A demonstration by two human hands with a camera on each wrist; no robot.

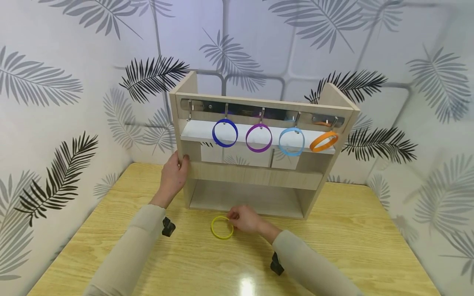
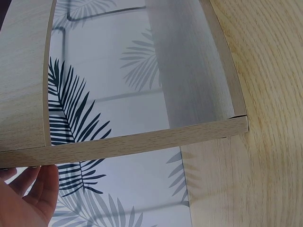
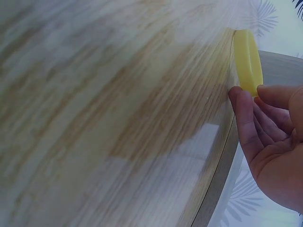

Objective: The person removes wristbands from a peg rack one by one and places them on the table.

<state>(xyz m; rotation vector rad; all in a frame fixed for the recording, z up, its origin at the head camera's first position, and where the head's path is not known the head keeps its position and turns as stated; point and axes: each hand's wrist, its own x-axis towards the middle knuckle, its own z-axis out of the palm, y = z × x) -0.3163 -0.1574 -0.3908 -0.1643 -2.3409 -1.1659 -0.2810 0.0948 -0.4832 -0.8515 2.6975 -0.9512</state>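
Note:
A yellow ring [image 1: 222, 238], a thin flat band, is at the table's surface just in front of the wooden shelf [image 1: 255, 175]. My right hand [image 1: 245, 219] pinches its right side between thumb and fingers. In the right wrist view the yellow ring [image 3: 248, 61] is seen edge-on, above the fingertips. My left hand [image 1: 174, 174] grips the shelf's left side panel partway up, thumb at the front edge. From the left wrist, the fingers of the left hand [image 2: 33, 196] show against the outer face of that side panel [image 2: 142, 143].
A metal hook rail [image 1: 252, 111] runs along the shelf's upper front. From its hooks hang a dark blue ring [image 1: 214, 133], a purple ring [image 1: 247, 139], a light blue ring [image 1: 280, 142] and an orange ring [image 1: 324, 142]. The leftmost hook [image 1: 190, 110] holds no ring. Leaf-patterned wall covering [image 1: 252, 49] stands behind.

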